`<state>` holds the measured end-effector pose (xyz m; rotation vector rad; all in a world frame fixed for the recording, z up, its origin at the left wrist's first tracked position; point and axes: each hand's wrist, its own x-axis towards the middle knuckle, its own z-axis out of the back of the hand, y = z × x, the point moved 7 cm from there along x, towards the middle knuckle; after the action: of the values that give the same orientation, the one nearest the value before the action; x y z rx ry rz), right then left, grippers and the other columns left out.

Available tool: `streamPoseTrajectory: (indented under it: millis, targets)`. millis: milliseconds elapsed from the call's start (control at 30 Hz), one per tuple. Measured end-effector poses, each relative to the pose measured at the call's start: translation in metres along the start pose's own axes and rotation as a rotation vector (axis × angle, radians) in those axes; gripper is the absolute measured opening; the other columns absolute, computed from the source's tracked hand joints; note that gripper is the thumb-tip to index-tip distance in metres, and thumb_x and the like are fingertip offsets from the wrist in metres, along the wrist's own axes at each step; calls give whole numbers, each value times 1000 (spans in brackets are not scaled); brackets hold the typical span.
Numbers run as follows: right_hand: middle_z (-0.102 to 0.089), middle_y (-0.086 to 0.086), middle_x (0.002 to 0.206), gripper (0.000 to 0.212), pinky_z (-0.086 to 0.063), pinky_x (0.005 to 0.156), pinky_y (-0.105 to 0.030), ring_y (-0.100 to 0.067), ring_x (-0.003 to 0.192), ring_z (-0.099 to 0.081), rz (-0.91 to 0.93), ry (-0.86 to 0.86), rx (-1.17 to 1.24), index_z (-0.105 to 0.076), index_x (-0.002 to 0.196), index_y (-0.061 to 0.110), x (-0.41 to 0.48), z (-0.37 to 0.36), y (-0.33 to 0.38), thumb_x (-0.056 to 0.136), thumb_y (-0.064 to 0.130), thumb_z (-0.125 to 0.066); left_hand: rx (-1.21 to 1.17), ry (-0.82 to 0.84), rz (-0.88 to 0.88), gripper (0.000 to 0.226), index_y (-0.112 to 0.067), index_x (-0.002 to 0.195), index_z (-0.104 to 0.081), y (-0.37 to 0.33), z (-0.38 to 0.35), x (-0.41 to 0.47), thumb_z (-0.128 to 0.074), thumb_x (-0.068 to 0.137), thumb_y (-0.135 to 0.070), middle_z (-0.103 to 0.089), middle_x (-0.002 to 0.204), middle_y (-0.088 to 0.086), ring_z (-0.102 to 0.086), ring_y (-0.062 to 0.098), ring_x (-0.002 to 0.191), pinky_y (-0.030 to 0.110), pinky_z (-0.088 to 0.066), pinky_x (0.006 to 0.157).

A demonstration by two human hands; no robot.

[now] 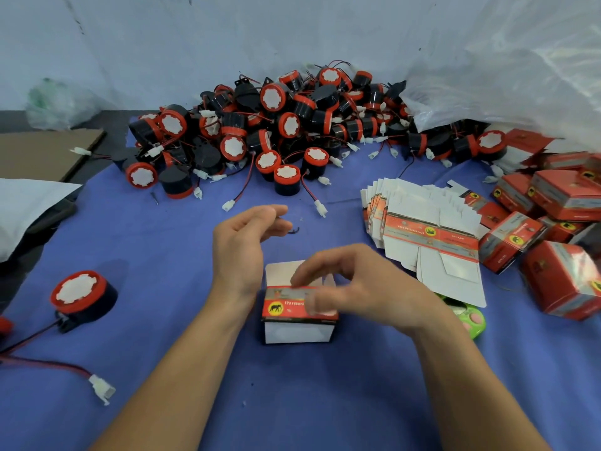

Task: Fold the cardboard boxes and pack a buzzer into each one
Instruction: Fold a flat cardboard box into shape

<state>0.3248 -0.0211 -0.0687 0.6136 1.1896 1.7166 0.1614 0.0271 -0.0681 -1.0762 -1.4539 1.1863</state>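
Cardboard, red and white: one half-folded box (297, 332) stands on the blue table (325, 402) near me; my right hand (367, 288) pinches its front wall, I think to hold it steady; my left hand (242, 245) hangs beside it, loose and empty; one lone buzzer (79, 296) sits at left, likely next in; the buzzer pile (286, 125) and flat boxes (429, 236) are too many to count.

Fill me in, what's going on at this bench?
A person is boxing buzzers on a blue cloth. Their right hand pinches the front wall of an upright box whose top flaps are open; the left hand hovers beside it, holding nothing. The inside of the box is hidden. A pile of buzzers lies behind, flat boxes and folded boxes to the right, one loose buzzer at the left.
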Motion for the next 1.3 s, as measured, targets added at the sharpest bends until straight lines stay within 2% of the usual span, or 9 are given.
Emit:
streamPoseTrajectory:
  millis: [200,367,500,600,700,867,1100,1233,1300]
  targets:
    - [-75,18,91,21,-56,86,-36,-5,89,-68,-6,-163,-117,-78,96,40,4,1,1,77,35,-84,51,-27,41,20,-15,93,-80,6,3,5,-62,97,-8,-79,82,2,-75,10,83,15,-54,76]
    - [-65,16,101,29,-34,93,-4,-4,107,-57,252,-685,-367,-80,81,32,0,16,14,73,5,-84,-1,22,68,42,-29,120,-73,10,1,9,-67,79,-33,-76,109,-20,-68,-4,106,25,-54,90]
    - [-69,-3,120,41,-19,103,-4,-29,130,-46,195,-558,-590,-84,94,28,17,-3,4,76,-6,-70,-6,223,92,73,-47,136,-60,18,-16,3,-65,63,-55,-63,132,-26,-58,-10,123,18,-48,93]
    - [-75,3,98,49,-31,110,-23,-14,115,-50,300,-633,-626,-83,93,29,15,-6,10,67,-11,-72,156,162,-22,62,-49,132,-63,12,-10,4,-64,71,-58,-63,128,-31,-61,-4,119,20,-54,91]
    - [-75,6,90,51,-12,124,-31,-14,110,-55,365,-709,-633,-82,96,28,13,-9,13,67,-12,-72,224,22,-142,45,-49,118,-71,-1,5,7,-59,75,-52,-67,127,-20,-63,6,120,34,-53,98]
    - [-71,10,91,20,-14,126,-41,-15,115,-57,359,-706,-569,-75,95,25,20,-16,16,95,10,-61,316,266,-177,42,-58,122,-58,-2,-20,-4,-64,81,-53,-69,122,-22,-66,3,112,29,-57,87]
    - [-63,14,119,20,-36,95,-5,5,114,-53,220,-1024,-58,-75,108,31,8,32,14,95,32,-60,463,-185,17,34,-44,97,-65,16,24,18,-51,94,-13,-67,85,-26,-60,-8,86,10,-41,58]
    - [-71,-9,101,24,-49,83,-42,-22,99,-59,44,-967,-118,-70,100,11,63,67,14,100,28,-53,449,-308,59,39,-36,110,-66,20,37,22,-48,88,-8,-66,95,-19,-61,5,90,18,-41,62]
    - [-66,-14,91,25,-41,67,-43,-34,95,-55,28,-788,-268,-62,90,12,110,67,19,100,32,-51,471,-303,78,37,-32,114,-65,24,39,24,-51,88,-9,-67,103,-14,-60,14,95,27,-44,68]
